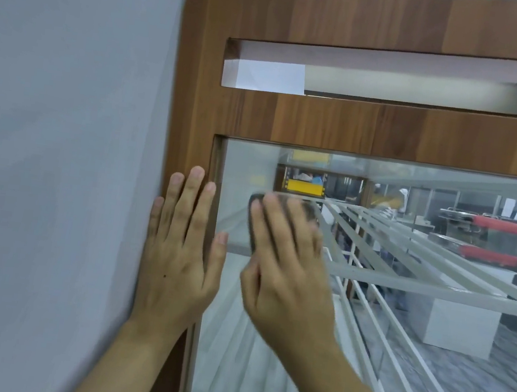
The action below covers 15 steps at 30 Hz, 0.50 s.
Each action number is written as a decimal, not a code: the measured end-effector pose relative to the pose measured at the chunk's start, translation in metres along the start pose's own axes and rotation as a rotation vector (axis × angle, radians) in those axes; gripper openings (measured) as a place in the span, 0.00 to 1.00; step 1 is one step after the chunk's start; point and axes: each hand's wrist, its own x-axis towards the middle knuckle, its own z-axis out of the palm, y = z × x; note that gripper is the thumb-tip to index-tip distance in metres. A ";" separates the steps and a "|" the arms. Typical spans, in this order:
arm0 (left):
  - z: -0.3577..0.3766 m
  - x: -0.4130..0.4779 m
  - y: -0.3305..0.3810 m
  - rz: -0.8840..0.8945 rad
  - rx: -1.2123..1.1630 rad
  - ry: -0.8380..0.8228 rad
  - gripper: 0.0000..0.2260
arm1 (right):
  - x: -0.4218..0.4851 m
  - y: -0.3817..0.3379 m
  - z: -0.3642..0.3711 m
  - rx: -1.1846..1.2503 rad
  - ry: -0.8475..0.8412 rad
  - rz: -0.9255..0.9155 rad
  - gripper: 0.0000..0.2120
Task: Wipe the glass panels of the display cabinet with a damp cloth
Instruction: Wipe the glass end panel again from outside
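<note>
The left hand (179, 251) lies flat with fingers spread wide on the cabinet's wooden frame (326, 122), at 9 o'clock from the right hand (287, 265). The right hand, blurred, presses extended fingers on a dark cloth (251, 228) against the glass panel (229, 356), near the panel's 11 o'clock corner.

R hand (287, 265) pressing cloth (251, 236), glass panel (229, 356)

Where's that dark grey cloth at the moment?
In the head view, the dark grey cloth lies under the right hand, pressed on the glass panel near its upper left corner.
</note>
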 end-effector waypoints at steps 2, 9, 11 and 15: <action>0.000 -0.001 -0.002 -0.003 -0.049 0.011 0.26 | -0.032 0.002 -0.002 -0.021 -0.063 -0.098 0.28; -0.001 -0.002 -0.003 -0.030 -0.069 -0.012 0.25 | 0.046 0.005 -0.004 0.077 0.128 0.104 0.25; -0.003 -0.003 -0.004 -0.019 -0.073 -0.022 0.26 | 0.031 -0.003 0.002 0.058 0.068 0.042 0.26; -0.003 -0.003 -0.004 -0.017 -0.063 -0.022 0.27 | 0.007 -0.001 0.003 0.047 -0.024 -0.100 0.26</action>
